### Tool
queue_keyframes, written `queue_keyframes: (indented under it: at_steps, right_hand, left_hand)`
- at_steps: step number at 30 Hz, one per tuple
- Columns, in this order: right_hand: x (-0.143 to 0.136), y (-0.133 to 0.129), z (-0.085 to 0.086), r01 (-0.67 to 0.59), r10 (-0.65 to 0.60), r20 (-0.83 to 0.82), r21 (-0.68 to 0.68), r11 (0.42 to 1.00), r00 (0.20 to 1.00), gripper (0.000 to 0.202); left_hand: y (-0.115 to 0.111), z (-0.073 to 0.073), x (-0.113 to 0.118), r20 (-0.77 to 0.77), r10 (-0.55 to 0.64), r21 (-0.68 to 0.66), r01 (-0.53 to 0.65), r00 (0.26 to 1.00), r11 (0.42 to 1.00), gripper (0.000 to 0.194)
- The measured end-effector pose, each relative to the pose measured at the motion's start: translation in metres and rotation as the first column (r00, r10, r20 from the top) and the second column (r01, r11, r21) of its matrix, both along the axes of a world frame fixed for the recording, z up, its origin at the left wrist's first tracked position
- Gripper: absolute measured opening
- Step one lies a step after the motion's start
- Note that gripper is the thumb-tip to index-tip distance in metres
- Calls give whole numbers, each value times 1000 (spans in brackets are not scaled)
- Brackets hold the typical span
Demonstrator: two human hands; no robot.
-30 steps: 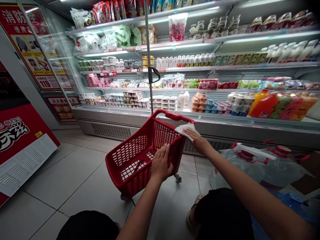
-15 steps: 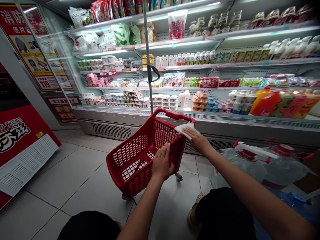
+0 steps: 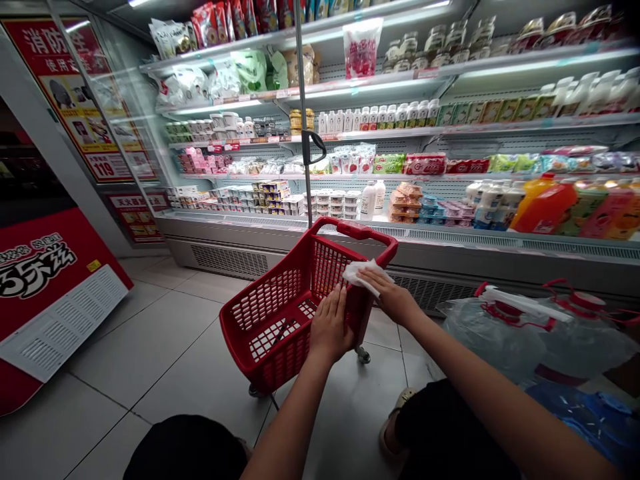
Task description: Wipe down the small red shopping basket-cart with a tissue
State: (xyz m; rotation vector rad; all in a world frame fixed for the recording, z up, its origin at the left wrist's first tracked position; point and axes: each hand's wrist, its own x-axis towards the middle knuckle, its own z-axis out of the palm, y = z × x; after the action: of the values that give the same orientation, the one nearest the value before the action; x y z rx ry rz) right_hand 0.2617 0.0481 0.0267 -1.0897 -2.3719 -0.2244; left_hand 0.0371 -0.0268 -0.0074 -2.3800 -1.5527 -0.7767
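A red plastic shopping cart with lattice walls stands on the tiled floor in front of me. My left hand lies on its near side rim, fingers stretched out and holding nothing. Under the fingers of my right hand is a white cloth, pressed on the cart's rim near the handle end. The red handle rises behind the cloth, untouched by either hand. What lies beneath the cloth is hidden.
A lit refrigerated shelf full of dairy goods and drinks runs behind the cart. Large water bottles stand at the right, a red freezer at the left. My knees and one shoe show below.
My right hand has slid the cloth along the rim, down from the handle corner and closer to my left hand. The whole view has shifted slightly, moving the scene rightward.
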Motion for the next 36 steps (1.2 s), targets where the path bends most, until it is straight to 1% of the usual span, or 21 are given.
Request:
queue_keyframes:
  at_steps: [2, 4, 5, 8, 10, 11, 13, 16, 18, 21, 23, 25, 27, 28, 30, 31, 33, 34, 36]
  right_hand:
    - [0, 5, 2, 64, -63, -54, 14, 998, 997, 65]
    - [-10, 1, -3, 90, -88, -95, 19, 996, 992, 65]
    - [-17, -4, -8, 78, -76, -103, 16, 997, 992, 67]
    - [-37, -22, -26, -30, 28, -113, -11, 1000, 993, 78]
    - [-41, -27, -33, -102, 96, -136, -36, 994, 986, 81]
    - [-40, -27, -34, -132, 122, -160, -50, 990, 979, 80]
    - [-35, -22, -32, -204, 181, -224, -83, 975, 958, 70]
    - [-31, -17, -24, -327, 261, -348, -148, 933, 901, 55]
    - [-35, -19, -22, -386, 272, -431, -204, 900, 861, 52]
    - [-44, -28, -23, -427, 239, -528, -267, 864, 815, 51]
    - [-45, -30, -22, -414, 228, -536, -257, 873, 813, 49]
    - [-39, -26, -18, -343, 214, -495, -185, 921, 842, 48]
    - [-28, -16, -10, -200, 151, -425, -72, 977, 892, 50]
    - [-21, -10, -5, -116, 101, -382, -16, 993, 919, 51]
    - [-8, 1, 2, 28, -8, -285, 67, 997, 958, 54]
    - [-4, 5, 4, 73, -50, -232, 89, 993, 971, 55]
    - [-2, 8, 3, 105, -89, -140, 111, 988, 986, 55]
    - [-5, 6, 0, 99, -87, -103, 115, 988, 991, 56]
    - [-15, -2, -8, 49, -45, -43, 115, 992, 998, 59]
  left_hand:
    - [1, 0, 2, -10, 0, -9, 0, 1000, 1000, 98]
    - [2, 0, 3, -12, 3, -14, -3, 1000, 1000, 99]
    - [3, 0, 3, -11, 4, -17, -4, 1000, 1000, 99]
    - [3, -2, 1, -12, 4, -23, -5, 1000, 1000, 98]
    - [2, -2, -2, -15, -2, -28, 2, 1000, 1000, 99]
    - [2, -2, -2, -15, -5, -30, 5, 1000, 1000, 100]
    - [1, -2, -3, -9, -5, -33, 5, 1000, 999, 101]
    - [2, -2, -2, 0, 8, -37, -8, 1000, 999, 101]
    - [3, -3, -1, 6, 12, -46, -11, 1000, 999, 100]
    - [3, -4, -1, 13, 2, -53, -2, 1000, 999, 97]
    - [3, -5, -2, 12, -7, -48, 8, 1000, 999, 98]
    - [1, -4, -3, 11, -12, -37, 12, 1000, 999, 100]
    - [1, -4, -3, 11, -13, -26, 13, 1000, 1000, 103]
    - [0, -3, -3, 9, -14, -24, 14, 1000, 1000, 103]
    - [0, -3, -3, 1, -14, -32, 14, 1000, 999, 104]
    - [1, -3, -3, -3, -13, -38, 13, 1000, 999, 104]
    - [1, -3, -3, -5, -10, -46, 10, 1000, 999, 105]
    - [1, -3, -2, -2, -12, -45, 12, 1000, 999, 105]
    - [2, -3, -1, 11, -20, -37, 20, 1000, 999, 105]
